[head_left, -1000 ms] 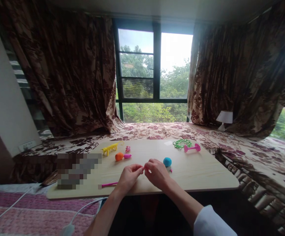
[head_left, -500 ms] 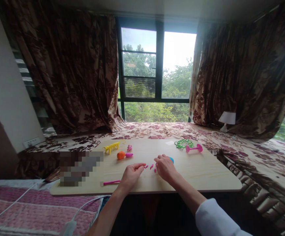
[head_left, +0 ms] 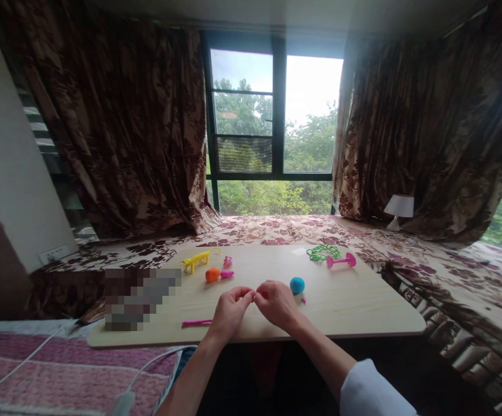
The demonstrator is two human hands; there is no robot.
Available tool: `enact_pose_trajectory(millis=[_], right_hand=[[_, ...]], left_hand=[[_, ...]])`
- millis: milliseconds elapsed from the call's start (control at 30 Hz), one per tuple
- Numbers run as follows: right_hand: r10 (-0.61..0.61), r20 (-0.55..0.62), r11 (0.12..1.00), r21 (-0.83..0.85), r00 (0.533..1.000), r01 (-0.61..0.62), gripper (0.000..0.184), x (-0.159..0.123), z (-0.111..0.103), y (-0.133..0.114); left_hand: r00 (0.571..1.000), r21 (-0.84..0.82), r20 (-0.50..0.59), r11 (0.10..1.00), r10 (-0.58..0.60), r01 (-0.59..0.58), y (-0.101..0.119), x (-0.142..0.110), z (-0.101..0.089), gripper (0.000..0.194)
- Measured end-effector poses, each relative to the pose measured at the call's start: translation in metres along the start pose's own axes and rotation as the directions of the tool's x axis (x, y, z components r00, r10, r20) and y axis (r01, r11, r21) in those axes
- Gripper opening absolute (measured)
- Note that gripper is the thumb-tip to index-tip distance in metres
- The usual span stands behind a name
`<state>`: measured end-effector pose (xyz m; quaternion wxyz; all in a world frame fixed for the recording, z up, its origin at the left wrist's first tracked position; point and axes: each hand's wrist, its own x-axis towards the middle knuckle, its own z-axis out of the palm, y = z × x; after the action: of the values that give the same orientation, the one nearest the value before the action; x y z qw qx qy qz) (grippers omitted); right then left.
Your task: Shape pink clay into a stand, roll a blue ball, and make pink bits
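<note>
Over the near middle of the table, my left hand (head_left: 232,312) and my right hand (head_left: 276,301) meet at the fingertips, both pinched closed. A tiny bit of pink modelling clay was visible in the left fingertips a moment earlier; now the fingers nearly cover it. What the right fingertips pinch is hidden. Just beyond the right hand sits a blue clay ball (head_left: 297,285), with a small pink clay bit (head_left: 304,300) in front of it. To the left of my left hand lies a thin magenta stick (head_left: 197,323).
On the pale wooden table (head_left: 354,315) stand a yellow animal figure (head_left: 196,261), an orange ball (head_left: 212,274) touching a pink lump (head_left: 227,274), and a small pink figure (head_left: 227,261). Farther right are tangled green strands (head_left: 320,252) and a pink dumbbell-shaped piece (head_left: 341,260). A blurred patch covers the left end.
My right hand reached right to small pink bits beside the blue ball, then came back to the left fingertips. The blue ball shows fully again. My left hand stayed nearly in place.
</note>
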<state>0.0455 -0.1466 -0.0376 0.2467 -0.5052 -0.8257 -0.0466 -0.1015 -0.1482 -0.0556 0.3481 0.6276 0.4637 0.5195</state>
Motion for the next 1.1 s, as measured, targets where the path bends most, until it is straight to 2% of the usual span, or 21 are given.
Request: enact_pose_trajectory(millis=[133, 400, 600, 767, 967, 1100], right_hand=[[0.072, 0.0, 0.996, -0.058, 0.997, -0.072, 0.028, 0.016, 0.01, 0.006], [-0.022, 0.088, 0.99, -0.134, 0.996, 0.034, 0.018, 0.041, 0.016, 0.007], [-0.039, 0.091, 0.989, -0.142, 0.995, 0.051, 0.021, 0.031, 0.004, 0.011], [-0.082, 0.09, 0.986, -0.135, 0.993, 0.094, 0.028, 0.024, -0.005, 0.007], [-0.076, 0.158, 0.981, -0.165, 0.984, 0.102, 0.022, 0.041, 0.012, 0.003], [-0.07, 0.189, 0.981, -0.167, 0.98, 0.102, 0.028, 0.045, 0.02, 0.009]], left_hand=[[0.999, 0.007, -0.033, 1.0, -0.003, 0.003, -0.001, 0.001, -0.001, 0.029], [0.997, 0.023, -0.056, 0.998, -0.049, 0.05, -0.007, 0.003, -0.009, 0.029], [0.995, 0.017, -0.074, 0.997, -0.072, 0.073, -0.014, 0.005, -0.01, 0.031], [0.995, 0.015, -0.084, 0.998, -0.062, 0.063, -0.009, 0.004, -0.008, 0.027], [0.991, 0.043, -0.129, 0.998, -0.033, 0.039, -0.011, 0.003, -0.005, 0.028], [0.987, 0.067, -0.159, 0.997, -0.013, 0.024, -0.017, 0.003, -0.003, 0.025]])
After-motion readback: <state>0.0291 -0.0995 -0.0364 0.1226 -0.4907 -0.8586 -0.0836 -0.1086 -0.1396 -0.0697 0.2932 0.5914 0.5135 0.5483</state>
